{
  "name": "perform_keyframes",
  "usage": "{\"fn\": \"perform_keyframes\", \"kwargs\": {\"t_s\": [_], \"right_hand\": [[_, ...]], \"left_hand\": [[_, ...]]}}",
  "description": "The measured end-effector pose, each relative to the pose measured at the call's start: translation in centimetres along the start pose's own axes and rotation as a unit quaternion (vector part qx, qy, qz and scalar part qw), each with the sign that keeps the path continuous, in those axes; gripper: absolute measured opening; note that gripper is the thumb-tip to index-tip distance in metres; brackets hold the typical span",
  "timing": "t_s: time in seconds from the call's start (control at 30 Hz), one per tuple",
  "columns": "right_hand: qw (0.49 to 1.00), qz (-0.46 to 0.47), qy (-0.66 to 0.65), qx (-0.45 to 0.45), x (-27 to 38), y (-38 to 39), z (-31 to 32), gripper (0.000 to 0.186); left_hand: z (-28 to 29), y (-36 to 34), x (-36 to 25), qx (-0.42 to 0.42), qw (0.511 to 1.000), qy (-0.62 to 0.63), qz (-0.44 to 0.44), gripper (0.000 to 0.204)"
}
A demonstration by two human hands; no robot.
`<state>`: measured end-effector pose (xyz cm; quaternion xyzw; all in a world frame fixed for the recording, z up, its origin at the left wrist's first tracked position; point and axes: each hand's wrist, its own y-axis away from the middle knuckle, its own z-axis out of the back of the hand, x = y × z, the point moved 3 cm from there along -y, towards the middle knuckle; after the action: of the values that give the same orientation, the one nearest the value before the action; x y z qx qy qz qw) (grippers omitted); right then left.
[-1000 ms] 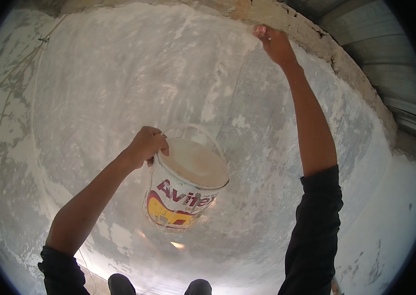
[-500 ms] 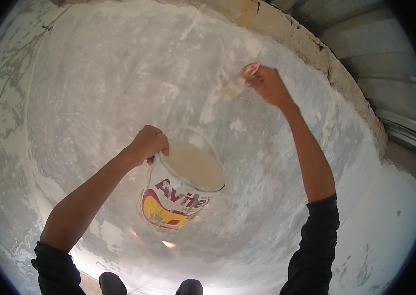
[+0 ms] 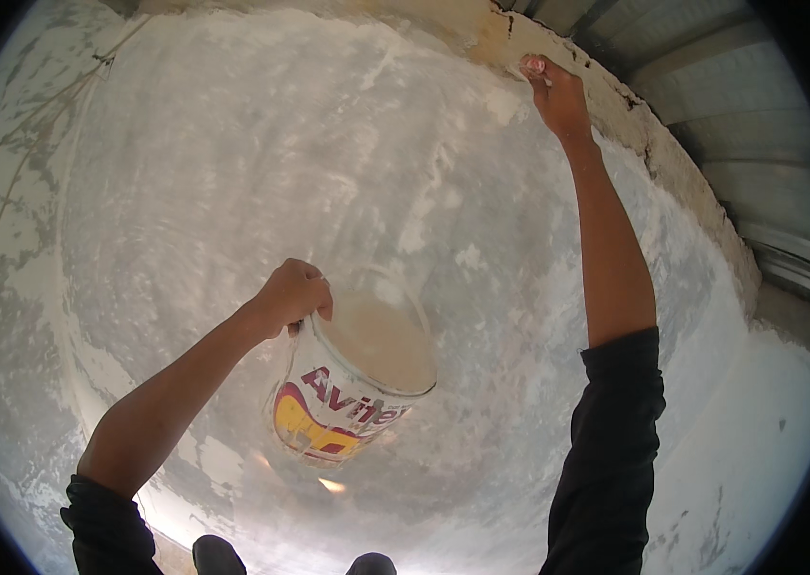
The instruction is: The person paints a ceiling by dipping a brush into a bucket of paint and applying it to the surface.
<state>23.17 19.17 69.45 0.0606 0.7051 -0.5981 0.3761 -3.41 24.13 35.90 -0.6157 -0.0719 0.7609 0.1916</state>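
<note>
My left hand (image 3: 296,295) grips the rim of a white paint bucket (image 3: 328,407) with a maroon and yellow label. The bucket hangs tilted in front of me, and pale, milky liquid (image 3: 381,335) shows inside it. Stretched up and away to the upper right, my right hand (image 3: 561,99) is closed around a paintbrush (image 3: 533,65). Only the brush's reddish, paint-smeared handle end shows; its bristles are hidden from this angle. The hand is close to the top of the grey, patchy wall (image 3: 232,172).
A rough, cracked ledge (image 3: 649,144) runs along the wall's upper edge. Above it is corrugated metal sheeting (image 3: 721,105). Thin cords (image 3: 17,182) hang at the left. My dark shoe tips (image 3: 371,563) show at the lower edge.
My right hand has moved up and to the right with the paintbrush, toward the ledge; the brush has turned so its bristles no longer show. The bucket has dipped slightly in my left hand.
</note>
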Motion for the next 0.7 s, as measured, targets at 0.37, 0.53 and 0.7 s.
{"fn": "perform_keyframes", "kwargs": {"t_s": [0.37, 0.53, 0.7], "right_hand": [[0.984, 0.051, -0.026, 0.170, 7.7, 11.2, -2.1, 0.016], [0.941, -0.043, -0.153, 0.298, 13.1, 13.3, -2.2, 0.016], [0.923, -0.175, -0.135, 0.315, 7.9, 9.4, -2.5, 0.017]], "left_hand": [[-0.6, 0.0, -0.1, 0.005, 1.000, -0.004, 0.005, 0.028], [-0.7, -0.6, 0.9, 0.015, 1.000, 0.001, 0.009, 0.030], [-1.1, -0.4, 0.4, 0.011, 1.000, -0.004, 0.010, 0.032]]}}
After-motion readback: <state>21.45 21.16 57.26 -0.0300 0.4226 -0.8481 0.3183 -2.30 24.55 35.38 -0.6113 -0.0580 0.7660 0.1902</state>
